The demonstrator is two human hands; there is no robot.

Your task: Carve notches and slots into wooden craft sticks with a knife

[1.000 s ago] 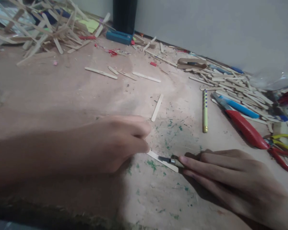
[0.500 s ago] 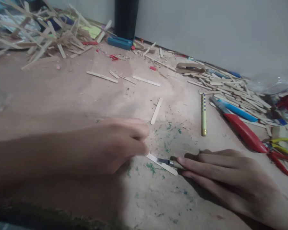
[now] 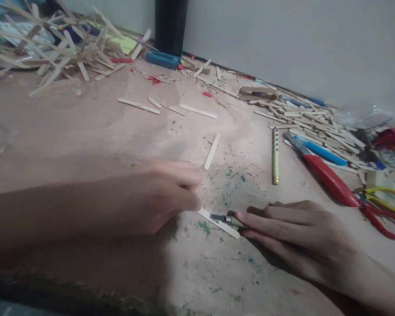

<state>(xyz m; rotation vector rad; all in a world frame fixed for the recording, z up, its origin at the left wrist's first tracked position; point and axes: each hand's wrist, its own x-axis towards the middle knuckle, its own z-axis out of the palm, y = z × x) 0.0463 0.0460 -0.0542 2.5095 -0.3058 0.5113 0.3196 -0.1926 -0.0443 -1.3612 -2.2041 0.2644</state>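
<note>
My left hand (image 3: 164, 193) is closed over the far end of a wooden craft stick (image 3: 228, 229), which lies slanted on the tabletop. My fingers hide that end. In my right hand (image 3: 299, 241) is a craft knife (image 3: 220, 217) with a metal collar and a pale handle. Its blade rests on or just above the middle of the stick; I cannot tell whether it cuts in. Green flecks (image 3: 204, 227) are scattered around the stick. A short piece of craft stick (image 3: 212, 152) lies beyond my left fingertips.
A yellow-green pencil (image 3: 275, 156), a red utility knife (image 3: 329, 180), a blue cutter (image 3: 322, 150) and scissors (image 3: 386, 210) lie to the right. Heaps of sticks lie at back right (image 3: 319, 120) and far left (image 3: 62, 52). A dark post (image 3: 170, 28) stands against the wall.
The knife blade has shifted slightly left along the stick with my right hand. My left hand keeps its hold. The whole view has drifted a little.
</note>
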